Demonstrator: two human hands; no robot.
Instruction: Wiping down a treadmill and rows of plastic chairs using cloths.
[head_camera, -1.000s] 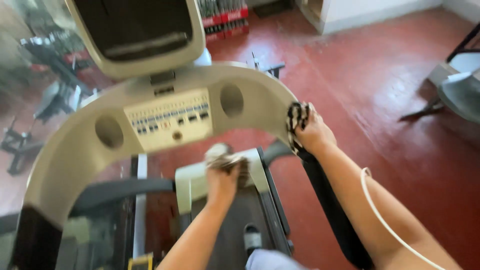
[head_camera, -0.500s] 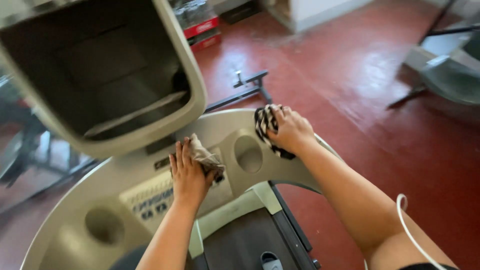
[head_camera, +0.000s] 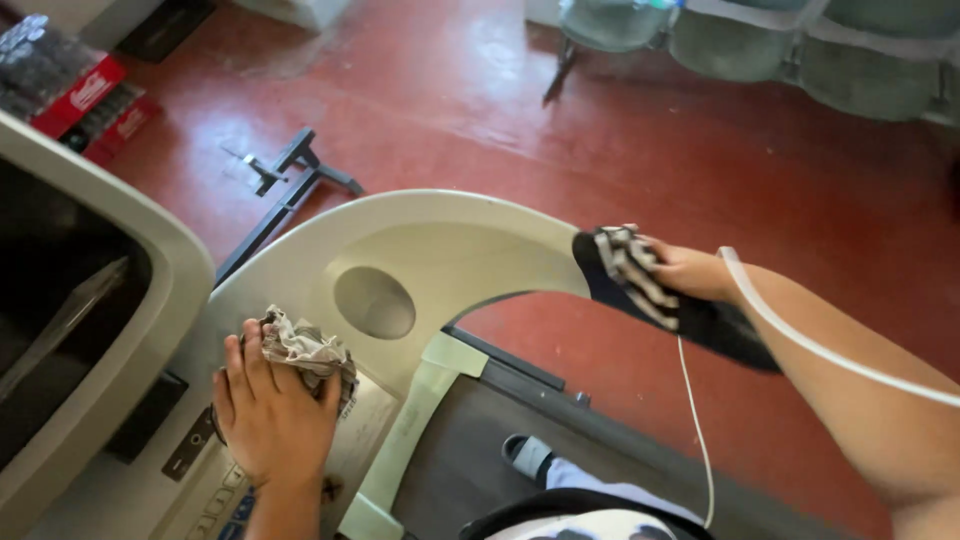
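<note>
Pressing crumpled rag (head_camera: 308, 352), left hand (head_camera: 272, 415)

Count at my hands
I count two cloths: crumpled rag (head_camera: 305, 352) under left hand (head_camera: 270, 415), striped cloth (head_camera: 628, 270) beneath right hand (head_camera: 690, 270); one cup recess (head_camera: 374, 301) between.

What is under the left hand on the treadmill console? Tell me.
Under the left hand lies a crumpled grey cloth, pressed on the beige console beside the round cup recess. The panel beneath the palm is covered.
</note>
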